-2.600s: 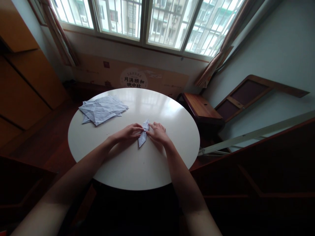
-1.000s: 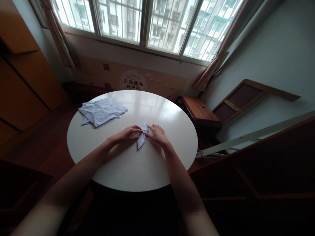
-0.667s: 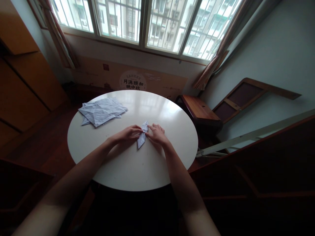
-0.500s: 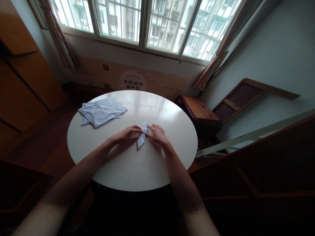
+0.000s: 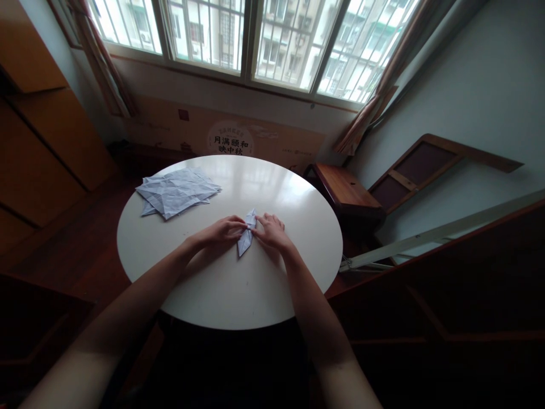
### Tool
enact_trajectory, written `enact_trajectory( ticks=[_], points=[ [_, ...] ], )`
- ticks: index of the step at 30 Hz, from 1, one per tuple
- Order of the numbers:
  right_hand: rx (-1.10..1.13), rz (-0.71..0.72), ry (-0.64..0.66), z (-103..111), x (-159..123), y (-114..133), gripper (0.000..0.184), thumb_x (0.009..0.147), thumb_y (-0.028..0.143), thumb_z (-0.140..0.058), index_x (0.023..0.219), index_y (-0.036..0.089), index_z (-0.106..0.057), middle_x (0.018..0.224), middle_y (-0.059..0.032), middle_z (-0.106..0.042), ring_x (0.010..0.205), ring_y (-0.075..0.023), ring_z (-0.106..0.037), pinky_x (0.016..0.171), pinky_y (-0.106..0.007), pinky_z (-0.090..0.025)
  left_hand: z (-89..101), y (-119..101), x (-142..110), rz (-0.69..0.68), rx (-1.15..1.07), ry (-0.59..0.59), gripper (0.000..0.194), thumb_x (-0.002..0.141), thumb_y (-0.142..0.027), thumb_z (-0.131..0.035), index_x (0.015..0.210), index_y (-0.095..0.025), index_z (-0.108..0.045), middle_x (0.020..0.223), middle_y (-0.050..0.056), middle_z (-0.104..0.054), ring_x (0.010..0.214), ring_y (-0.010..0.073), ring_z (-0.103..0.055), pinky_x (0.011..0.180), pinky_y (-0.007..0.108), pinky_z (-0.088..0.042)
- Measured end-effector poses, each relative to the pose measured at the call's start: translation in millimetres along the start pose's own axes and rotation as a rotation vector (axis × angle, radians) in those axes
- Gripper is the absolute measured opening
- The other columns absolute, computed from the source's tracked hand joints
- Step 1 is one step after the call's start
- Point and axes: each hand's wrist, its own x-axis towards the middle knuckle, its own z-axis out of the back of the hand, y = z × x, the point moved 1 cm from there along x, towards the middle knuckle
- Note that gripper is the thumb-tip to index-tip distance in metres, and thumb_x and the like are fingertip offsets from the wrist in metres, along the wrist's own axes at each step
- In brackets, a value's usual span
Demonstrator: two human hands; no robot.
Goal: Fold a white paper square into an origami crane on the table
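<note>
A narrow folded paper (image 5: 244, 243) with pointed ends lies slanted on the white round table (image 5: 221, 295). My left hand (image 5: 229, 228) grips its left edge near the middle, fingers pressed together. From the other side, my right hand (image 5: 271, 230) has its thumb and forefinger on the same paper, the other fingers bent. The two hands nearly meet across the paper's middle, where the fingertips hide part of it.
Creased, unfolded sheets of paper (image 5: 179, 192) lie in a pile at the table's back left. Beyond the table's right edge stands a wooden stool (image 5: 347, 186). A wooden cabinet (image 5: 42, 147) is at far left, and a barred window (image 5: 244, 34) is ahead.
Hands and folded paper keep almost the same place and pose. The whole view has shifted very slightly.
</note>
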Motion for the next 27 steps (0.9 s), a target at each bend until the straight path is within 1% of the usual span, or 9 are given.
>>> enact_trajectory(
  ticks=[9, 15, 27],
  points=[
    [0.008, -0.005, 0.003, 0.4, 0.0, 0.8, 0.062, 0.095, 0.056, -0.048, 0.15, 0.031, -0.039, 0.16, -0.0113, -0.029, 0.148, -0.0346, -0.02, 0.116, -0.051, -0.018, -0.1, 1.0, -0.5, 0.02, -0.008, -0.003, 0.036, 0.093, -0.037, -0.059, 0.125, -0.022, -0.067, 0.123, 0.011, -0.062, 0.114, 0.0238, -0.062, 0.103, 0.037, -0.049],
    [-0.001, -0.002, -0.001, 0.6, 0.3, 0.9, 0.061, 0.094, 0.056, -0.049, 0.15, 0.031, -0.04, 0.16, -0.0112, -0.03, 0.148, -0.034, -0.022, 0.115, -0.051, -0.02, -0.5, 1.4, 0.0, 0.026, -0.005, 0.005, 0.037, 0.094, -0.039, -0.057, 0.125, -0.02, -0.067, 0.124, 0.012, -0.062, 0.115, 0.0241, -0.061, 0.104, 0.038, -0.048],
    [0.015, 0.003, 0.002, 0.7, 0.1, 0.3, 0.062, 0.094, 0.056, -0.048, 0.15, 0.03, -0.04, 0.16, -0.0117, -0.03, 0.148, -0.0343, -0.02, 0.116, -0.051, -0.018, 0.5, 0.4, -0.2, 0.01, -0.01, 0.002, 0.037, 0.094, -0.037, -0.058, 0.126, -0.021, -0.066, 0.123, 0.012, -0.062, 0.115, 0.0243, -0.061, 0.103, 0.038, -0.049]
  ],
)
